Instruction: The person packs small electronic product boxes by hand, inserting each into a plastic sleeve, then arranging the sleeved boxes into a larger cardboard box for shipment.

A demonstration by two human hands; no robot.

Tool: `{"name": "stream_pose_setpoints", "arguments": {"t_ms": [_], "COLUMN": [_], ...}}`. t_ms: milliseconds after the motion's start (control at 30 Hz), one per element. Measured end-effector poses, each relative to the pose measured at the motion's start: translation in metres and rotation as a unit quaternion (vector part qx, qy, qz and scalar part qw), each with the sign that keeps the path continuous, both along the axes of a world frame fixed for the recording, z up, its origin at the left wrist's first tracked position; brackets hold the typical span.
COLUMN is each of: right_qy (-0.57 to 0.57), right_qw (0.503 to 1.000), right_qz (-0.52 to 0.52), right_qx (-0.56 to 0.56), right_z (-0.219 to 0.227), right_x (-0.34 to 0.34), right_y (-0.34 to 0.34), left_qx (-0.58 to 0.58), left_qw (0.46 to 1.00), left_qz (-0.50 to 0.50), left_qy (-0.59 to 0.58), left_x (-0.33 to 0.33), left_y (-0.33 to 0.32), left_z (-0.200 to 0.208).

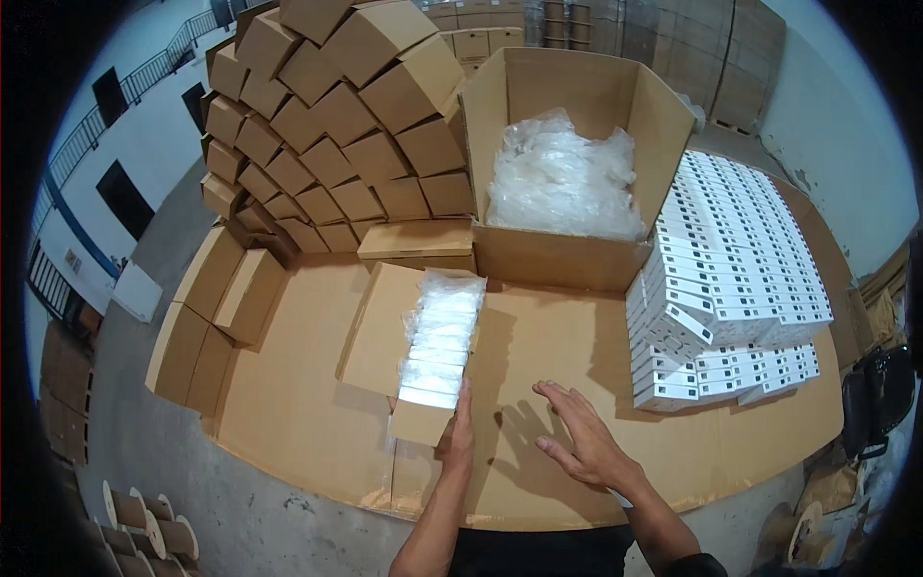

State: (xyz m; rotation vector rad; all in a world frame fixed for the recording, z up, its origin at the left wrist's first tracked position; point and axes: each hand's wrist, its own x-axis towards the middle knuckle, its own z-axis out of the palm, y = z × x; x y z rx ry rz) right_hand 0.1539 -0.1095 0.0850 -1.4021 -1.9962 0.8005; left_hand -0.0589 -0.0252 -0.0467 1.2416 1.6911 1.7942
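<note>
In front of me an open cardboard box [420, 424] is packed with a row of white items in clear plastic bags [440, 332]. Its lid flap [380, 322] is folded out to the left. With my left hand [460, 428] I grip the box at its near right corner; some fingers are hidden beneath or behind it. My right hand [586, 444] hovers over the table to the right of the box. Its fingers are stretched out, nothing is in them, and it casts a shadow.
A large carton [567, 258] of clear plastic bags [567, 173] stands at the back. Stacked brown boxes [346, 159] rise at the back left, with more boxes [197, 288] along the left edge. Rows of small white boxes [731, 260] fill the right of the cardboard-covered table [548, 322].
</note>
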Motion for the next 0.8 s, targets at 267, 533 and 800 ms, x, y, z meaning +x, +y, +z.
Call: {"name": "stream_pose_setpoints", "arguments": {"t_ms": [267, 533, 800], "right_qy": [0.024, 0.109, 0.200], "right_qw": [0.997, 0.983, 0.970], "right_qz": [-0.068, -0.144, -0.133], "right_qx": [0.015, 0.020, 0.043], "right_z": [-0.013, -0.028, -0.050], "right_x": [0.015, 0.041, 0.063], "right_y": [-0.024, -0.047, -0.060], "left_qx": [-0.057, -0.188, -0.047], "left_qw": [0.981, 0.900, 0.810], "left_qz": [-0.168, -0.360, -0.571], "left_qy": [-0.073, -0.157, -0.129], "left_x": [-0.023, -0.072, -0.046], "left_y": [-0.066, -0.062, -0.017], "left_z": [0.020, 0.025, 0.065]}}
